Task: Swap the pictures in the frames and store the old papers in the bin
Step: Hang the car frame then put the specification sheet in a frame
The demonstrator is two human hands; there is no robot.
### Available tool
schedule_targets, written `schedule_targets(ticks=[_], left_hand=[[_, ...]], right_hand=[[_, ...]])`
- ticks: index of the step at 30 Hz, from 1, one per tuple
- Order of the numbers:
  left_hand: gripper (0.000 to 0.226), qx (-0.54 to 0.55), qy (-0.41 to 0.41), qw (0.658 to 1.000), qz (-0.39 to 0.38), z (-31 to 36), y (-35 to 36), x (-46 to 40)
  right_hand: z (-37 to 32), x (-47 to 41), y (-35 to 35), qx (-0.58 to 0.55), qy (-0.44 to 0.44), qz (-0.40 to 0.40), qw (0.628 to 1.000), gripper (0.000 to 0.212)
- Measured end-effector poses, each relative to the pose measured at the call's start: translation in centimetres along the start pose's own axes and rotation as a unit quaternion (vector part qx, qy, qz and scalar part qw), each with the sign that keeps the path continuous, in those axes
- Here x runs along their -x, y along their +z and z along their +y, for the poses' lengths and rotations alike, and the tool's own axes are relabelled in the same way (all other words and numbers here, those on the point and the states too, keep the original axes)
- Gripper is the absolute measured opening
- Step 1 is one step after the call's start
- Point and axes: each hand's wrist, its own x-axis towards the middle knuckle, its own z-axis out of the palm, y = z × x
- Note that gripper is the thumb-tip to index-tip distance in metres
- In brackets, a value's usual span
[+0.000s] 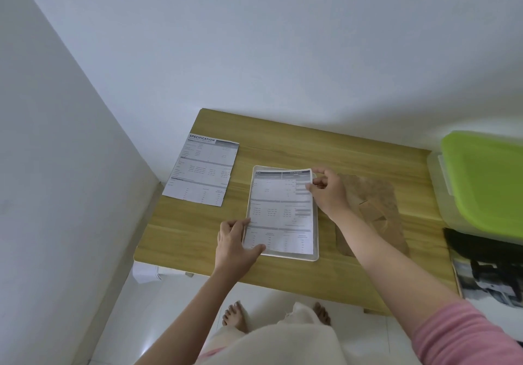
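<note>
A white picture frame [314, 257] lies flat in the middle of the wooden table [283, 149]. On it rests a printed sheet [280, 212] with tables of text. My left hand [233, 244] pinches the sheet's lower left edge. My right hand [328, 189] pinches its upper right corner. A second printed sheet [202, 169], headed "SPECIFICATION", lies flat at the table's left. A brown backing board [373, 212] with a stand flap lies on the table to the right of the frame, partly under my right forearm.
A clear storage bin with a green lid [486, 178] stands at the right, past the table's edge. A dark printed item [489, 277] lies below it. Walls close in at the left and behind. My bare feet [235, 316] stand on the white tiled floor.
</note>
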Motion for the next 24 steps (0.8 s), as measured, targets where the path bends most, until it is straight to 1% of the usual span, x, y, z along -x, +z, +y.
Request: schedule_targets(ticks=[4, 7, 10, 15, 19, 24], left_hand=[[0.071, -0.001, 0.005, 1.0, -0.012, 0.2, -0.3, 0.1], [0.07, 0.015, 0.004, 1.0, -0.009, 0.8, -0.8, 0.2], [0.064, 0.024, 0.032, 0.999, 0.002, 1.7, -1.4, 0.2], [0.051, 0.084, 0.089, 0.992, -0.008, 3.9, -1.4, 0.3], [0.043, 0.107, 0.102, 0.988, -0.034, 6.7, -1.0, 1.2], [0.04, 0.101, 0.106, 0.986, -0.077, 10.1, 3.4, 3.4]], right_hand=[[-0.2, 0.6, -0.2, -0.062, 0.027, 0.042, 0.997, 0.037], [-0.6, 1.2, -0.8, -0.093, 0.033, 0.058, 0.993, 0.037], [-0.7, 1.6, -1.7, -0.119, 0.035, 0.078, 0.989, 0.035], [-0.5, 2.8, -4.2, -0.171, 0.048, 0.098, 0.979, 0.036], [-0.2, 4.1, -7.5, -0.176, 0.062, 0.107, 0.977, 0.037], [4.3, 5.8, -13.0, -0.164, 0.06, 0.121, 0.977, 0.04]])
